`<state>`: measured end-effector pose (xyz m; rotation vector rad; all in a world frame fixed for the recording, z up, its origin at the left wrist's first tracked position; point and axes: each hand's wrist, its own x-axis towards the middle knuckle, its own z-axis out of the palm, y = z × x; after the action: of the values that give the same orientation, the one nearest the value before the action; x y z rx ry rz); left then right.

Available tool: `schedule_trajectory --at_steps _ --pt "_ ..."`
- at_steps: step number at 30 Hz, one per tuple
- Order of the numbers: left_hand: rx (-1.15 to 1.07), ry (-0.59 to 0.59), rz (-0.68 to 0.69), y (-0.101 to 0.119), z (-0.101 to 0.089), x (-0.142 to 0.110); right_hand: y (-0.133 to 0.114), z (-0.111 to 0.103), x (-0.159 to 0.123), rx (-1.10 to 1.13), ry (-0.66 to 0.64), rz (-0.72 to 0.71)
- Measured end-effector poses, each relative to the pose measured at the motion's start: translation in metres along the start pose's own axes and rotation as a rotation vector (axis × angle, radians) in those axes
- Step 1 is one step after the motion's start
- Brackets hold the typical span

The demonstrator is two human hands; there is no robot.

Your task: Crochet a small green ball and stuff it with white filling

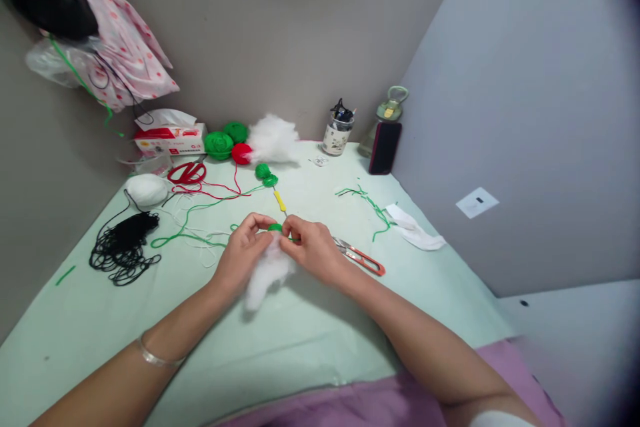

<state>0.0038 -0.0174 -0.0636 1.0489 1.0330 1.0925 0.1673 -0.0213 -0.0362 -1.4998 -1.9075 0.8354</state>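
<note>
My left hand [245,245] and my right hand [311,244] meet at the middle of the table, fingers closed round a small green crocheted piece [275,227]. A tuft of white stuffing [270,273] hangs from under my fingertips toward me; whether part of it is inside the green piece is hidden. Just beyond my hands lies a crochet hook with a yellow handle [279,201]. Two small green crocheted balls [267,175] lie behind it. Orange-handled thread snips [361,258] rest beside my right hand, partly covered by it.
Black yarn [125,247], a white yarn ball [147,190] and red scissors [187,173] lie at left. Along the wall are a tissue box [173,139], green yarn balls [219,145], white stuffing [274,139], a pen cup [337,136] and a phone [385,148] against a bottle [390,110].
</note>
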Motion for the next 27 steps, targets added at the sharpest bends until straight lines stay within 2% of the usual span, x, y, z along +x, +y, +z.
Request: schedule_trajectory --at_steps 4,10,19,24,27 --pt "-0.052 -0.025 -0.017 0.0 0.0 0.001 0.008 0.0 0.006 0.055 0.069 0.023" --pt "-0.106 -0.03 -0.037 -0.002 -0.002 0.005 0.011 0.004 0.007 0.103 0.085 0.003" --pt "-0.055 -0.006 -0.017 -0.004 -0.005 0.008 0.005 0.005 -0.002 -0.001 -0.024 -0.105" --pt "0.001 0.046 0.032 -0.009 -0.004 0.01 0.002 0.01 -0.003 -0.048 -0.038 -0.073" --pt "0.051 0.105 0.081 -0.011 -0.001 0.008 0.001 0.018 -0.005 -0.107 -0.038 -0.135"
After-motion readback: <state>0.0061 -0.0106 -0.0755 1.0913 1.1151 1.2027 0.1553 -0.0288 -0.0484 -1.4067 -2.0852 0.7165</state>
